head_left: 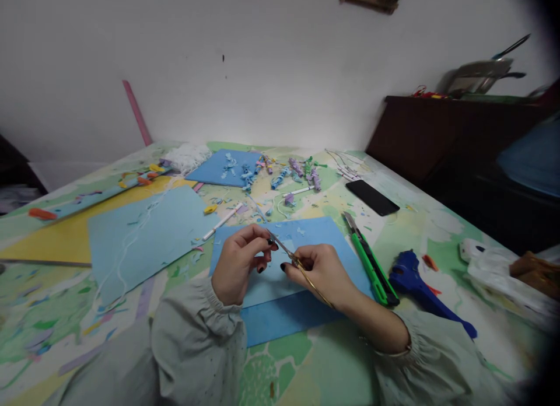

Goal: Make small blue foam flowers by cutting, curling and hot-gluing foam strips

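One pair of gold-handled scissors (pixel 297 263) sits in the grip of our right hand (pixel 326 275) above the blue sheet (pixel 289 319), its blades angled toward our left hand (pixel 240 260). Our left fingers curl in near the thumb; we cannot tell whether they pinch anything. Just right of the sheet lies our green utility knife (pixel 370 263), with a black smartphone (pixel 371 197) farther back.

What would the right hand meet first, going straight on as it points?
Likely the left hand: the scissors in the right hand angle toward it, though depth is unclear.
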Tool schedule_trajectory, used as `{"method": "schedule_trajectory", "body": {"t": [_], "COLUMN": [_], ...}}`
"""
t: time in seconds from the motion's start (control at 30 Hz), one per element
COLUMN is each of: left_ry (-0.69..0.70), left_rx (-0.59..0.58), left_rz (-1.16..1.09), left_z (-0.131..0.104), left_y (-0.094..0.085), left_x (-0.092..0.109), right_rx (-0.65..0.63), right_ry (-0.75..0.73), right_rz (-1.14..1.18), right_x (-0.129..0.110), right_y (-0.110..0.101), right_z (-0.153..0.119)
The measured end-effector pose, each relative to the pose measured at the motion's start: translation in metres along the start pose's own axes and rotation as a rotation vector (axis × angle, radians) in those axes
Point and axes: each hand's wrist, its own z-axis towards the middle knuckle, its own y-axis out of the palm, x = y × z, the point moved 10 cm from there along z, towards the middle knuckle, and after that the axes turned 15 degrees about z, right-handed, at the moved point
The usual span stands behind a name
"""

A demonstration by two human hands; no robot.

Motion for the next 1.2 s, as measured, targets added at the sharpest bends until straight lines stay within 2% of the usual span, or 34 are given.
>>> {"method": "schedule_trajectory", "body": {"t": [0.67, 0.8, 0.93, 1.03, 1.2], "left_ry": [0.013, 0.010, 0.002, -0.002, 0.024], "left_rx": [-0.008, -0.016, -0.056, -0.104, -0.095], "left_rz": [0.047, 0.055, 0.082, 0.074, 0.052], "left_z": [0.000, 0.000, 0.001, 0.001, 0.003], "left_y": [-0.002, -0.001, 0.004, 0.009, 0.003], "left_x": [0.001, 0.002, 0.002, 0.002, 0.010], "right_rx": [0.057, 0.101, 0.089, 0.120, 0.267], "right_ry": [0.016, 0.005, -0.003, -0.006, 0.106], "right_rz": [0.016, 0.018, 0.033, -0.097, -0.570], "right_x": [0.001, -0.001, -0.003, -0.004, 0.005], "right_y": [-0.007, -0.014, -0.013, -0.020, -0.055], "right_z": [0.001, 0.002, 0.004, 0.005, 0.005]}}
